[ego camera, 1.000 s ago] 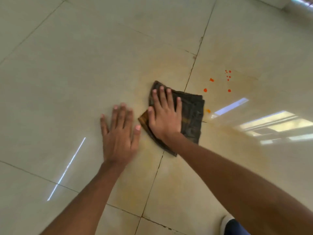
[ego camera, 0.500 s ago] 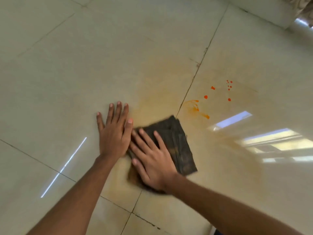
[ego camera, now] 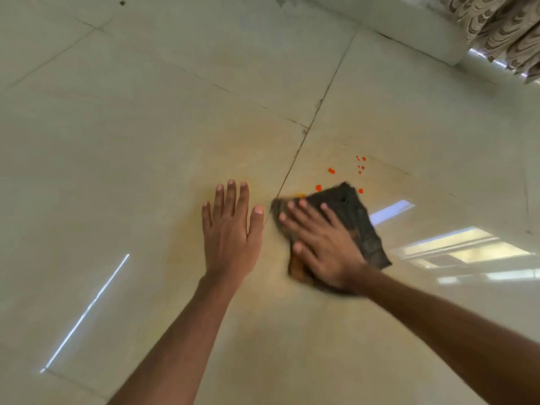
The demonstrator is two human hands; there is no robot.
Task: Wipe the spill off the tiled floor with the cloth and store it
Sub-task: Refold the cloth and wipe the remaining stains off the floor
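A dark folded cloth (ego camera: 359, 220) lies flat on the cream tiled floor (ego camera: 146, 141). My right hand (ego camera: 321, 244) presses down on it with fingers spread, covering its near left part. Small orange-red spill drops (ego camera: 331, 171) dot the tile just beyond the cloth, and a faint orange smear stains the tiles around both hands. My left hand (ego camera: 230, 229) rests flat on the floor, fingers apart, a short way left of the cloth and holding nothing.
A white skirting and wall base (ego camera: 409, 27) runs along the far edge. A patterned curtain (ego camera: 502, 30) hangs at the top right. Bright window reflections (ego camera: 455, 249) lie on the floor to the right.
My right hand has pushed the cloth away and to the right, up to the orange drops, covering the orange streak seen half a second ago. My left hand stayed planted.
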